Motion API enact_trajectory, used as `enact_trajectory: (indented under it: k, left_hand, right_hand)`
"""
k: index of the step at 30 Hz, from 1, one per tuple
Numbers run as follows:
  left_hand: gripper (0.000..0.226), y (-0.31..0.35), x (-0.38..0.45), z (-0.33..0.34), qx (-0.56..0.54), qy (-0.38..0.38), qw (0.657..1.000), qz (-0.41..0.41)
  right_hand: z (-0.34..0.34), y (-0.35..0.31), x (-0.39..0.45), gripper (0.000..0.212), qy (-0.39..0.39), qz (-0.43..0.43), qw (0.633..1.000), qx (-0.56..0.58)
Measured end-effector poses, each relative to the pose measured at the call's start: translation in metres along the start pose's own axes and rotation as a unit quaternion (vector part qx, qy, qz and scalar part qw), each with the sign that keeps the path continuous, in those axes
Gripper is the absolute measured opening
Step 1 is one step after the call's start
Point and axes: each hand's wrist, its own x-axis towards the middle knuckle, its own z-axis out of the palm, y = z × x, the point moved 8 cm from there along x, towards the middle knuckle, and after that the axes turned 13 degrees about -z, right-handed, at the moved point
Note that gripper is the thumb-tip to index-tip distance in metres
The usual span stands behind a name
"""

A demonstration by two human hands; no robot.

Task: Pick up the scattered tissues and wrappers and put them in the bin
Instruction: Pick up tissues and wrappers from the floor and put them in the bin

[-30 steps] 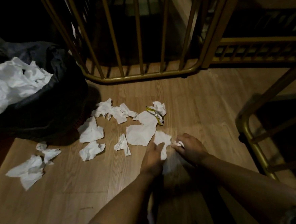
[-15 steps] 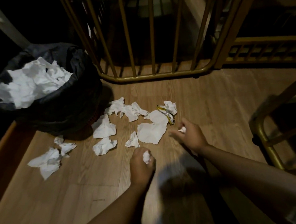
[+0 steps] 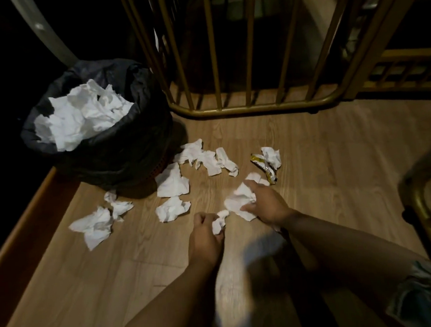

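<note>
Two hands low centre over the wood floor (image 3: 324,171). Left hand (image 3: 205,236) has fingers curled round a small tissue wad (image 3: 219,221), wad poking out at its 1 o'clock. Right hand (image 3: 268,205) has fingers curled onto a large crumpled tissue (image 3: 240,200), which touches the floor; its thumb side is blurred.

Black-lined bin (image 3: 106,145) sits at 10 o'clock from the hands, well apart, heaped with white tissues (image 3: 83,113).

Loose tissues on the floor: a cluster (image 3: 209,158) at 12 o'clock of the left hand, just beside the bin base; a flat piece (image 3: 172,183) and a crumpled piece (image 3: 173,208) at 10–11 o'clock of the left hand; a bigger pile (image 3: 96,224) at 9 o'clock, near the bin's foot. Gold wrapper (image 3: 264,168) lies at 12 o'clock of the right hand, touching a small tissue ball (image 3: 271,157).

Gold metal railing (image 3: 251,107) runs across at 12 o'clock; another gold frame (image 3: 427,215) at 3 o'clock.
</note>
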Motion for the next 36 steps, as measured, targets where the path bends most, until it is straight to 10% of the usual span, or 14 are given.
enact_trajectory:
  k: [7,19,29,36]
  left_hand:
    - [0.008,-0.008,-0.02,-0.001,-0.05,0.057,0.997,-0.016]
    - [0.018,0.014,0.0,-0.031,-0.156,0.125,0.98,-0.021]
    - [0.062,-0.043,0.022,-0.053,-0.092,0.172,0.971,-0.135]
    - [0.032,-0.061,0.014,-0.04,-0.141,0.133,0.971,-0.143]
  right_hand:
    - [-0.011,-0.007,-0.035,0.024,0.102,-0.03,0.994,0.031]
    - [-0.116,0.0,-0.013,0.024,0.317,-0.041,0.946,0.044]
    - [-0.061,0.008,0.029,0.047,0.109,-0.074,0.987,-0.09]
    - [-0.046,0.022,0.011,0.056,0.105,-0.008,0.994,-0.04]
